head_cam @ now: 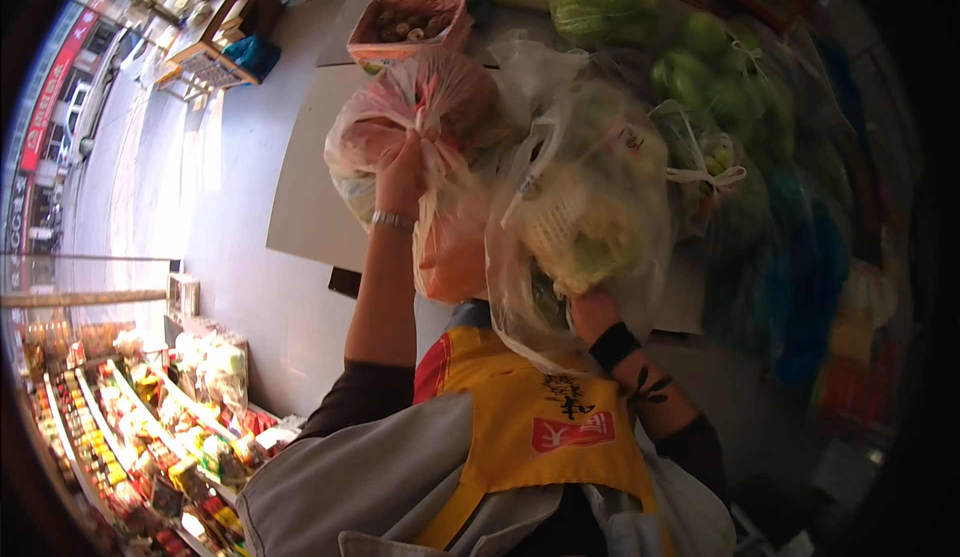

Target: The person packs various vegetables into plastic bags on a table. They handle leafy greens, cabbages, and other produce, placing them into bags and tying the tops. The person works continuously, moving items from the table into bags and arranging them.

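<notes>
My left hand [403,178], with a metal watch band at the wrist, grips the gathered neck of a knotted pinkish plastic bag [457,91]. Its contents are blurred by the film. Below that neck hangs a thin plastic bag of orange produce [450,253], close to my body. My right hand [595,311] is closed at the lower end of a large transparent plastic bag [637,152]; its fingers are partly hidden. Inside that bag sits a pale green-yellow vegetable in white foam netting [581,234]. Both bags rest at the edge of a grey table [311,182].
An orange lined box of mushrooms [409,28] stands beyond the left bag. Bagged green vegetables [611,1] lie behind it, with tied bags of green produce [720,91] and a blue plastic bag [806,287] on the right. Packed shop shelves [142,437] stand at lower left.
</notes>
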Demonstrator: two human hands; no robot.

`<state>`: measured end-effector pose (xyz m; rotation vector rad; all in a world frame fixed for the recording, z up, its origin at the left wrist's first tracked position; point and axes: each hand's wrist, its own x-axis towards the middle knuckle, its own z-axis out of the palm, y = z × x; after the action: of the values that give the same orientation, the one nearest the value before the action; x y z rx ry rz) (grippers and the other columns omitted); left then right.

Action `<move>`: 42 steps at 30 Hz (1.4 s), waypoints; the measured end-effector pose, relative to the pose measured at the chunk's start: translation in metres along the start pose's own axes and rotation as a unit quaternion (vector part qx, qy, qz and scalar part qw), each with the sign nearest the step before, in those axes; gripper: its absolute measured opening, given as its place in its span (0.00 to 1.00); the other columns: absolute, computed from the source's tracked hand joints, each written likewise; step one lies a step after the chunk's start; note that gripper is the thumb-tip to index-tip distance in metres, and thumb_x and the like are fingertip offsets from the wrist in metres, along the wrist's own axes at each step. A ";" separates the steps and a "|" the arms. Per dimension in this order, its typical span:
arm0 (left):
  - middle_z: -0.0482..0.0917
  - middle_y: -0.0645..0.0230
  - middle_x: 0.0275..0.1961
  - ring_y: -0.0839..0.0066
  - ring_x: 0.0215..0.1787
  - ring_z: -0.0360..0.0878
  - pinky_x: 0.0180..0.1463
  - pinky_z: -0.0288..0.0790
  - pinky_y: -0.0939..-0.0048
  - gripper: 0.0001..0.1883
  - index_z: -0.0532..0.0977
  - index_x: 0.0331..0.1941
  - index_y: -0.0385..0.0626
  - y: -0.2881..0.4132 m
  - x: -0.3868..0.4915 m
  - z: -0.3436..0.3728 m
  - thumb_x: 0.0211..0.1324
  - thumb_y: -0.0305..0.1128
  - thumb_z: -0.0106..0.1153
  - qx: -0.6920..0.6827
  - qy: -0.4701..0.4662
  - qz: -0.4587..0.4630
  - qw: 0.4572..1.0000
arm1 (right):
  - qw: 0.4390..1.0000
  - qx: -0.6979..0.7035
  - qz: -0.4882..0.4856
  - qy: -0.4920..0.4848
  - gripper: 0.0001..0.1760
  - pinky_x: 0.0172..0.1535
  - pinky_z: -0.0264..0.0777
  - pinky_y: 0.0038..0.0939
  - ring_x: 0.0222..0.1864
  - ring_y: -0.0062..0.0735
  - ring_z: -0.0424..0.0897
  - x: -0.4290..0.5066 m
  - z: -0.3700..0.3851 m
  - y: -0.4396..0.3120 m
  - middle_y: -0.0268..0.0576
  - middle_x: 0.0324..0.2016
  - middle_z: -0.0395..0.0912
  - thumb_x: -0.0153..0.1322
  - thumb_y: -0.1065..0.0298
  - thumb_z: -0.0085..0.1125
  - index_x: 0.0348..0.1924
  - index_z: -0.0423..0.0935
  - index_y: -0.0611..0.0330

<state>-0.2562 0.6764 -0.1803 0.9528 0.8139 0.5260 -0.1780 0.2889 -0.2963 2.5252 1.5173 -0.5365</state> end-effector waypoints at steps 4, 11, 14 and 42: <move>0.65 0.88 0.20 0.94 0.17 0.54 0.20 0.47 0.84 0.14 0.81 0.33 0.46 0.034 -0.006 -0.024 0.73 0.40 0.55 -0.029 -0.073 0.001 0.997 | 0.993 0.001 0.099 -0.070 0.08 0.41 0.81 0.45 0.37 0.46 0.83 0.011 0.012 -0.024 0.50 0.34 0.82 0.74 0.70 0.54 0.39 0.82 0.61; 0.67 0.86 0.21 0.94 0.17 0.53 0.21 0.45 0.84 0.11 0.81 0.39 0.39 0.125 -0.015 -0.067 0.70 0.35 0.58 0.072 -0.097 0.027 0.992 | 0.986 -0.066 0.134 -0.070 0.12 0.43 0.77 0.45 0.37 0.48 0.82 0.006 0.017 -0.042 0.47 0.38 0.82 0.77 0.69 0.48 0.47 0.81 0.58; 0.66 0.86 0.20 0.94 0.17 0.53 0.21 0.44 0.84 0.11 0.81 0.38 0.38 0.156 -0.012 -0.087 0.70 0.34 0.58 0.116 -0.114 0.037 0.986 | 0.983 -0.081 0.137 -0.092 0.14 0.44 0.74 0.44 0.41 0.48 0.81 0.005 0.015 -0.049 0.47 0.40 0.82 0.78 0.69 0.47 0.50 0.80 0.60; 0.79 0.65 0.60 0.74 0.58 0.77 0.57 0.72 0.70 0.28 0.69 0.67 0.43 -0.060 -0.132 -0.075 0.65 0.37 0.60 0.402 -0.183 -0.023 0.897 | 0.996 -0.020 0.086 -0.003 0.09 0.34 0.81 0.43 0.32 0.44 0.83 0.017 0.026 -0.039 0.49 0.31 0.82 0.74 0.71 0.54 0.34 0.82 0.62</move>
<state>-0.3917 0.5908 -0.2080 1.7278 0.7039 -0.0743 -0.2105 0.3134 -0.3242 2.5878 1.2779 -0.4827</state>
